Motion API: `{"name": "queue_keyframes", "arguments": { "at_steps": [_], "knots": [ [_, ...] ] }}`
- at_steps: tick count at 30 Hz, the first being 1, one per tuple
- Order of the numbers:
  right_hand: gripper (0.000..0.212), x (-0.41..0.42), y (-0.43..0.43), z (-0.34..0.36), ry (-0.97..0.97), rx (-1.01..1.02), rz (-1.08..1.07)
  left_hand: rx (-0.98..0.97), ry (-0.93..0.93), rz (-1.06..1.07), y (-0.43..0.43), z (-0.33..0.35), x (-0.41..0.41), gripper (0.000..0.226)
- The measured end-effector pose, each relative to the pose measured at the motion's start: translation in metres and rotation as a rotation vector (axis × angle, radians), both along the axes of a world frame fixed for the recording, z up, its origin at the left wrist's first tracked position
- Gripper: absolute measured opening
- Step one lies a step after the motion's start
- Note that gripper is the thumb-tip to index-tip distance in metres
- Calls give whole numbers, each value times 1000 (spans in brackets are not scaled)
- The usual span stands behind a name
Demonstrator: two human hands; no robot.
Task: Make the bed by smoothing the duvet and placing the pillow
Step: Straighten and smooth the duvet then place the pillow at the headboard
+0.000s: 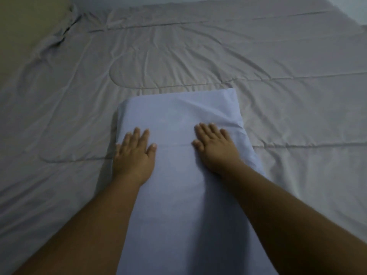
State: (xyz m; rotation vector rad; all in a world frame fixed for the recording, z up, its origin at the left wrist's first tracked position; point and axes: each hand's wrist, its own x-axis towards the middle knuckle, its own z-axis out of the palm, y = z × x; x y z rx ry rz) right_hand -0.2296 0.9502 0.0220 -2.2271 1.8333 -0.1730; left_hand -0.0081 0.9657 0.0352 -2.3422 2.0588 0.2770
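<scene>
A white pillow (178,116) lies lengthwise on the grey quilted duvet (278,76), running from the bottom edge of the view up to the middle. My left hand (133,153) rests flat on the pillow's left edge, fingers spread a little. Palm down on the pillow's right half lies my right hand (215,147), fingers together and pointing away from me. Neither hand grips the fabric. The duvet covers the whole bed and shows many shallow creases, strongest at the far left.
A tan surface (29,24), wall or headboard, stands at the top left beside the bunched duvet edge. A pale wall strip (347,8) shows at the top right past the bed's far corner.
</scene>
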Motion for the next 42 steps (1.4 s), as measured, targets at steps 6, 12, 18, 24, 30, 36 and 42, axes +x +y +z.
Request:
{"name": "queue_keyframes", "arguments": {
  "at_steps": [6,12,18,24,30,36,42],
  "knots": [
    [60,-33,-56,12,62,-39,-286,-67,-76,52,-34,5,-22,60],
    [56,26,-45,1,-48,-16,47,-13,-21,-106,-34,-3,-39,57],
    [61,4,-24,1,-15,20,-397,5,-51,105,-2,2,-25,64],
    [62,35,48,0,-81,26,-268,-11,2,-21,56,-1,-51,66],
    [61,6,123,3,-4,0,-394,-42,22,14,126,-5,-13,66],
    [61,-9,205,-5,17,-13,-475,-50,151,56,194,-12,7,66],
    [65,-27,237,-2,46,37,-608,-5,165,103,221,-3,12,67]
  ]
}}
